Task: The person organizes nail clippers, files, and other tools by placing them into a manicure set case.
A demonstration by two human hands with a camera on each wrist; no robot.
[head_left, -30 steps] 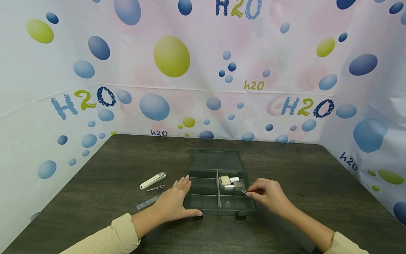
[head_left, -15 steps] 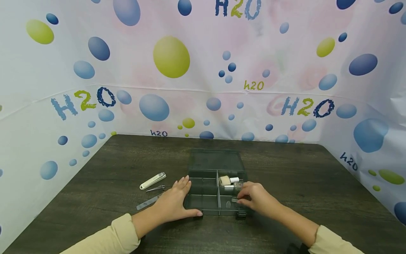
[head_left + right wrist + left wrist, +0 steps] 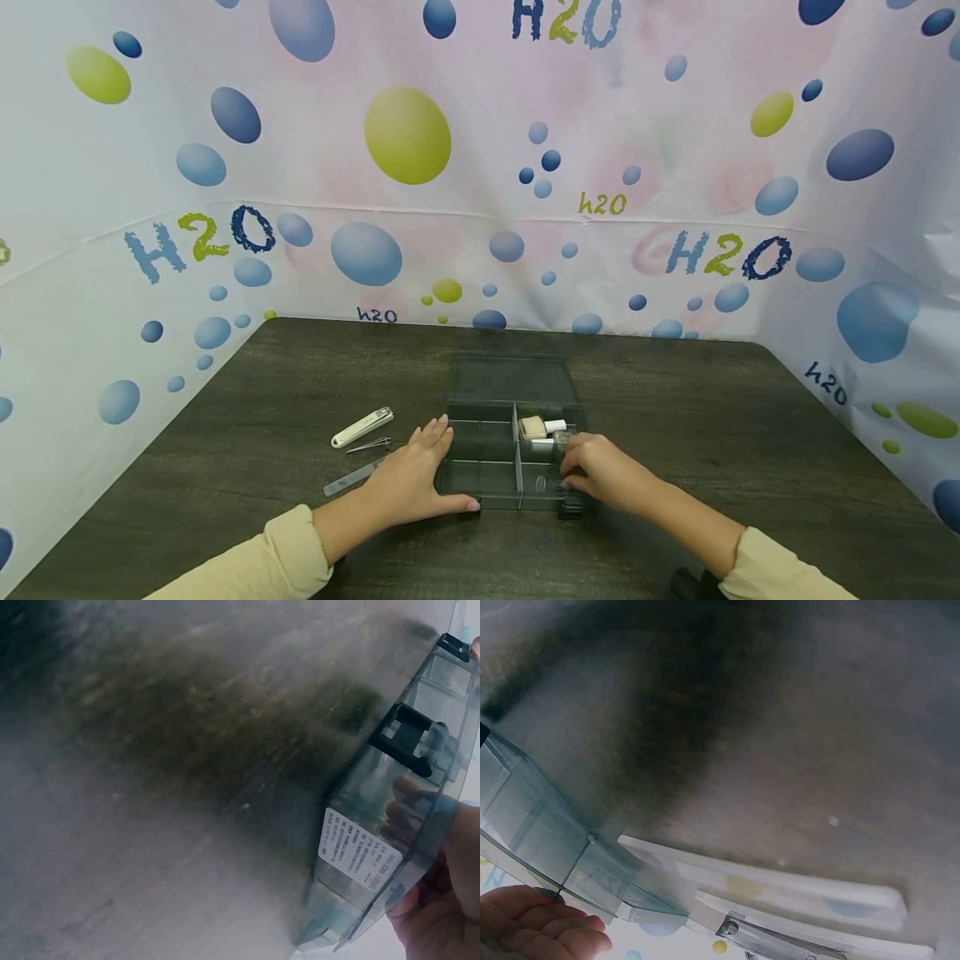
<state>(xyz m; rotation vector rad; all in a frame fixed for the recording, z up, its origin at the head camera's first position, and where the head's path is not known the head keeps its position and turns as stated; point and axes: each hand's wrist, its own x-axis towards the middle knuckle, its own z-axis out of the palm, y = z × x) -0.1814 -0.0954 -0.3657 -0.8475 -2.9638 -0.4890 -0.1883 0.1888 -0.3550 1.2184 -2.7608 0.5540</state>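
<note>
Compartment box (image 3: 480, 479), white label (image 3: 360, 849), tiny unreadable print, backdrop (image 3: 480, 167) lettered "H2O"

Clipper (image 3: 363, 427) behind a probable file (image 3: 348, 480), left of the box (image 3: 480, 478), bottles (image 3: 532, 428) in its right rear

In the head view we get soft, even light on a bright backdrop (image 3: 480, 171) and a much dimmer bench (image 3: 645, 392). In both wrist views we see the bench blurred, hazy and darkly shadowed; in the right one, the label (image 3: 360, 850) looks sharper.
</note>
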